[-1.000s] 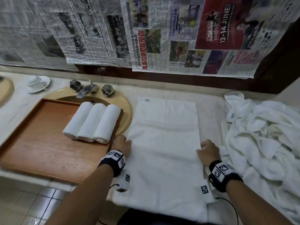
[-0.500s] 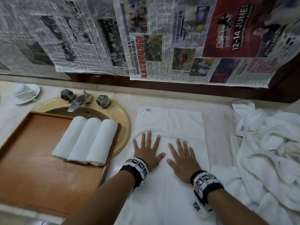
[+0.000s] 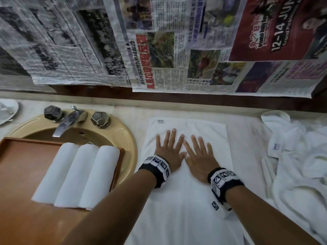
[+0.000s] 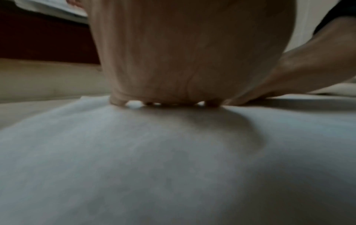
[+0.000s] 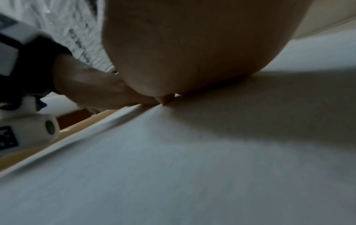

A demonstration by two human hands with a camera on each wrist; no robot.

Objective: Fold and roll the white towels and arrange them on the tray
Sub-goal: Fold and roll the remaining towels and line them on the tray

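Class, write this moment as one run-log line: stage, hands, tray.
stage: smoothing flat towel | left hand: flat on towel | right hand: flat on towel | tray: three rolled towels

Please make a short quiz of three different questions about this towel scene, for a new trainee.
1. True or false: both hands lie flat on the spread towel.
2. How many rolled towels are on the tray?
3. The pile of unfolded towels lies: A) in the sink, B) right of the spread towel, C) on the tray.

Key: 1 true, left hand and right hand with straight fingers; 2 three; 3 B.
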